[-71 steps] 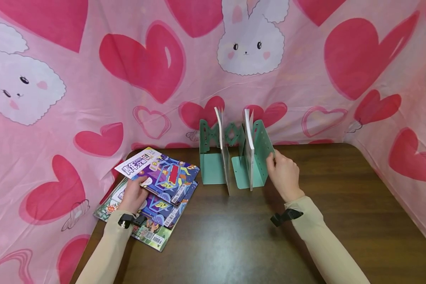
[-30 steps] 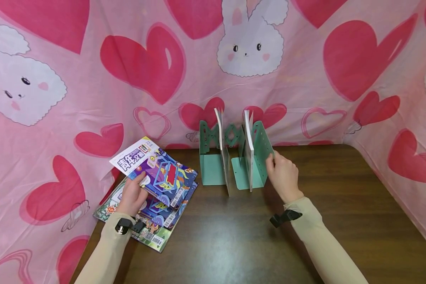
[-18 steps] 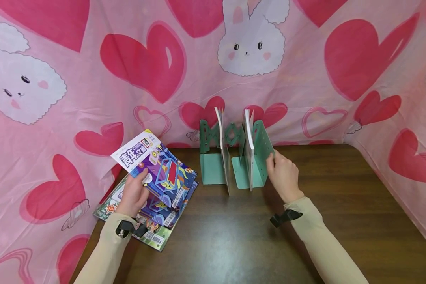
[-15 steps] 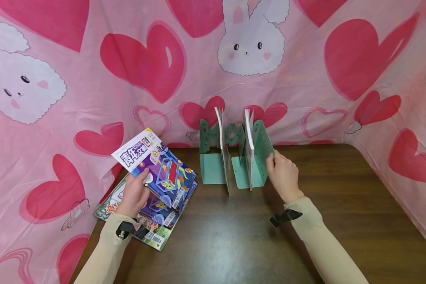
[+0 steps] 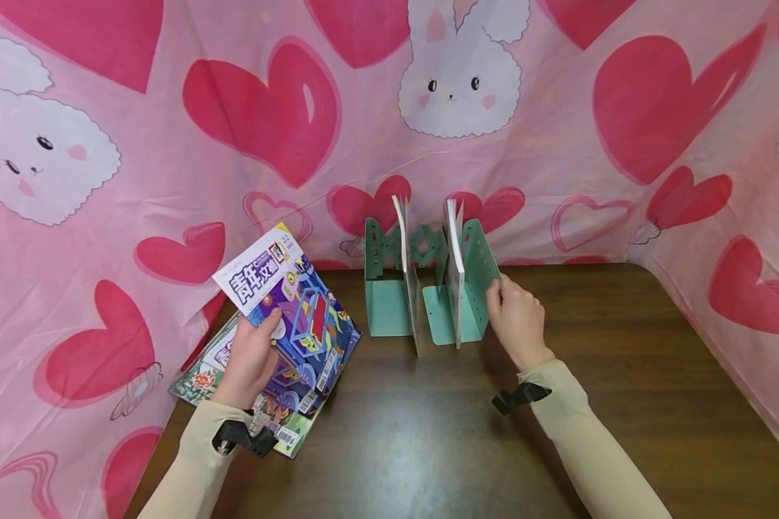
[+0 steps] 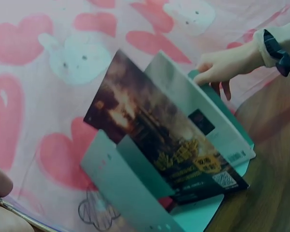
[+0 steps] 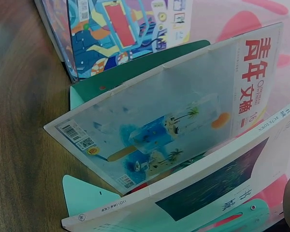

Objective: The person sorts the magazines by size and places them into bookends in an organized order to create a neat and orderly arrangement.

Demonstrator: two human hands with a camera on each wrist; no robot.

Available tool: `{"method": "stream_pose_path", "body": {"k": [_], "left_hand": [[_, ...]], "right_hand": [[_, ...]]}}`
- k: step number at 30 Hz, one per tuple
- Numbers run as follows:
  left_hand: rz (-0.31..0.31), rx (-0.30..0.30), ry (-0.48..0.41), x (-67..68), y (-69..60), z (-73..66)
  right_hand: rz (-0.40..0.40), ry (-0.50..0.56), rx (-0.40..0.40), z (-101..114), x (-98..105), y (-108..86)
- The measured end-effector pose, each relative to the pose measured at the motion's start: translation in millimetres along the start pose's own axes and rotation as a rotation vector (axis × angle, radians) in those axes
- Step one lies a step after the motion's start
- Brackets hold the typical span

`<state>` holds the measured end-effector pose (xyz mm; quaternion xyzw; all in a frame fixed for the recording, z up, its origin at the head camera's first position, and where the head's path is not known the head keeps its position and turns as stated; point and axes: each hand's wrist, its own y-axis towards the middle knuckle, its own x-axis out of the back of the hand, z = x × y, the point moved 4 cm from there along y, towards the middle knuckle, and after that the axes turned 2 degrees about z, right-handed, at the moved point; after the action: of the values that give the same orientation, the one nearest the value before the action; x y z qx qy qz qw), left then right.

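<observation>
My left hand point(image 5: 249, 357) pinches a purple-and-blue magazine point(image 5: 313, 313) with a white title band, thumb on the cover. It is raised and tilted above a pile at the table's left, where a similar blue magazine point(image 5: 290, 398) and a green-edged magazine point(image 5: 201, 376) lie. My right hand point(image 5: 519, 321) grips the right panel of a green expandable bookend point(image 5: 483, 277). Two magazines stand upright in it: one with an ice-pop cover point(image 7: 169, 121), dark on its other side point(image 6: 150, 116), and a white-spined one point(image 7: 183, 169). In the left wrist view, only part of my left hand shows.
The bookend stands at the back of a brown wooden table point(image 5: 415, 432), close to a pink curtain point(image 5: 363, 108) with hearts and rabbits. Its left compartment, with a green base plate point(image 5: 389, 308), lies between the left panel and the dark-covered magazine.
My left hand has lifted the purple magazine off the pile, tilting its title end upward and shifting slightly right. My right hand has stayed on the bookend panel.
</observation>
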<state>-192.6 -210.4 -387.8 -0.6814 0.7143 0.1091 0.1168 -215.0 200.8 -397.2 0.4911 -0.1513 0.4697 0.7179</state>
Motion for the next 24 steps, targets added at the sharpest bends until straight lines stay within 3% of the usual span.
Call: {"method": "stream_pose_path", "body": {"k": [11, 17, 24], "left_hand": [[0.007, -0.044, 0.119, -27.5, -25.0, -13.8], [0.019, -0.078, 0.143, -42.4, -35.7, -21.0], [0.008, -0.076, 0.161, -59.5, -49.0, -26.5]], "right_hand": [[0.0, 0.004, 0.0, 0, -1, -0.1], [0.006, 0.015, -0.004, -1, -1, 0.0], [0.002, 0.009, -0.005, -1, -2, 0.1]]}}
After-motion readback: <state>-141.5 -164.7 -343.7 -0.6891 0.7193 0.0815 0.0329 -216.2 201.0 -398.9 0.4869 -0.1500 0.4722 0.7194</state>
